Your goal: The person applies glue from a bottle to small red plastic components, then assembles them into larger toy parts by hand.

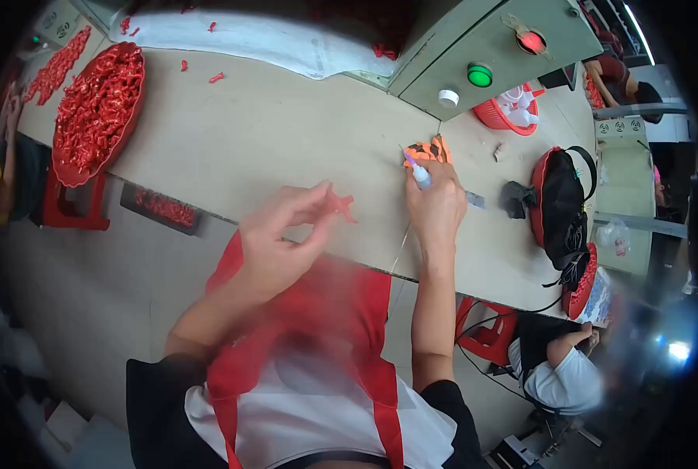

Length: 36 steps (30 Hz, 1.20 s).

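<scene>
My left hand [282, 230] is raised over the table's near edge, thumb and fingers pinching a small red plastic figure [339, 205], which is slightly blurred. My right hand [438, 205] is wrapped round a small clear squeeze bottle [421, 177] with a thin purple needle tip, pointing away to the upper left. Just beyond that hand lies a crumpled orange and black cloth [441, 147]; the needle tip overlaps its left edge in view, and I cannot tell whether they touch. A flat grey strip [474, 200] lies right of my right wrist.
A red basin [139, 102] heaped with red pieces stands at the left. Beyond the table is a grey machine [474, 47] with lit buttons. To the right are a red basket [496, 123] of white bottles and a black bag [564, 207]. Other people sit nearby.
</scene>
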Tool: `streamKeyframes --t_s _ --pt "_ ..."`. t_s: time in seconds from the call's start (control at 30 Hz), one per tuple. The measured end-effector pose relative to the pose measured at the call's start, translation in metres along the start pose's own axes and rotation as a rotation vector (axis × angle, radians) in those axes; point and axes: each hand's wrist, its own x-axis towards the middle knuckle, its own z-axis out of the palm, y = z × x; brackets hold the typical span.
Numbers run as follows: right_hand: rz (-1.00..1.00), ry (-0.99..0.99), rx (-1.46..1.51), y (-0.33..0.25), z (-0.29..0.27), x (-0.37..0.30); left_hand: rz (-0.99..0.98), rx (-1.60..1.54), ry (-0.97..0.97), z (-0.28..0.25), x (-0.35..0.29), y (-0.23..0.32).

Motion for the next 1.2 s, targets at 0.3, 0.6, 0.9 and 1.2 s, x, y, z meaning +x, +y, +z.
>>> streamKeyframes --t_s 0.3,0.6,0.9,1.2 --pt "0.109 -0.576 1.156 -0.037 -0.047 -0.016 0.032 0.134 -0.032 0.004 -0.003 -0.007" --pt "-0.148 -0.65 0.789 -0.042 -0.051 -0.008 0.391 0.431 -0.005 0.011 0.002 -0.011" --pt "0.15 -0.178 1.075 -0.017 -0.051 -0.006 -0.561 -0.504 -0.077 -0.002 0.005 -0.014" --pt "0.005 0.152 0.525 0.004 -0.008 -0.022 -0.929 -2.125 -0.316 0.0 -0.006 -0.05"
